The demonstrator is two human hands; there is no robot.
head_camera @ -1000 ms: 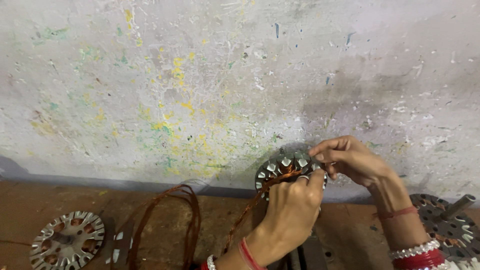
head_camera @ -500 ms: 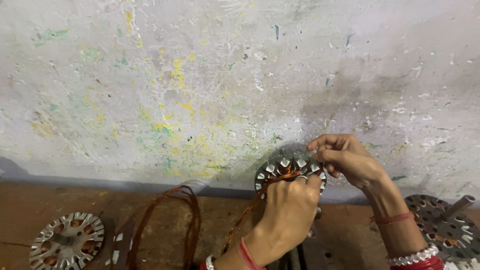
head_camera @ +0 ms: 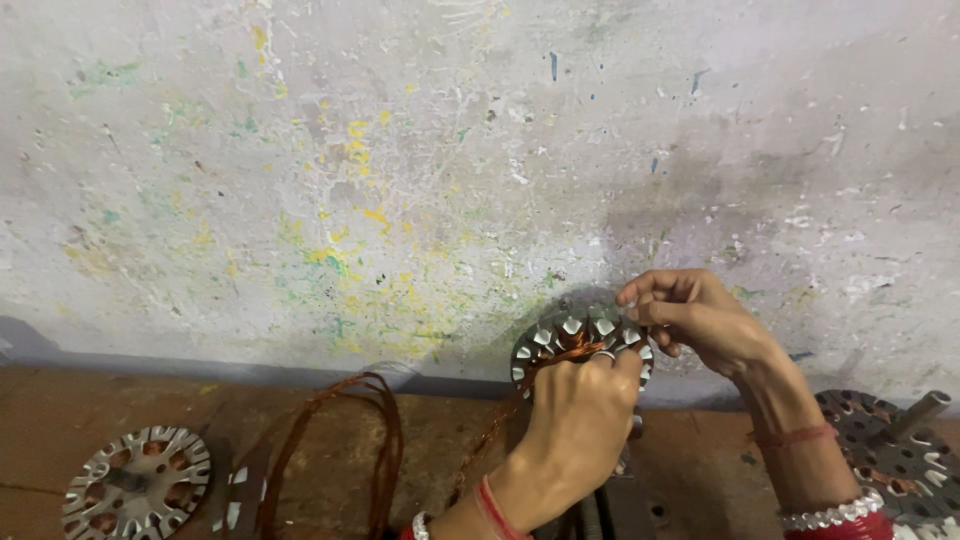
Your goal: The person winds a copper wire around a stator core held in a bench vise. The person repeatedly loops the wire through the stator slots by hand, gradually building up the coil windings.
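A round metal stator core (head_camera: 565,332) with slotted teeth stands upright near the wall, right of centre. My left hand (head_camera: 580,415) covers its lower front, fingers closed on it and on copper wire (head_camera: 575,350) laid across the teeth. My right hand (head_camera: 695,315) pinches the core's upper right edge with its fingertips. A strand of copper wire runs down from the core past my left wrist.
A loose bundle of copper wire (head_camera: 340,440) loops on the brown bench at lower centre-left. A second stator core (head_camera: 135,480) lies flat at lower left. A dark stator with a metal shaft (head_camera: 895,445) sits at lower right. The paint-speckled wall (head_camera: 400,160) rises behind.
My hands have stayed on the core; the right-hand fingers have shifted slightly along its upper edge. The view has barely moved.
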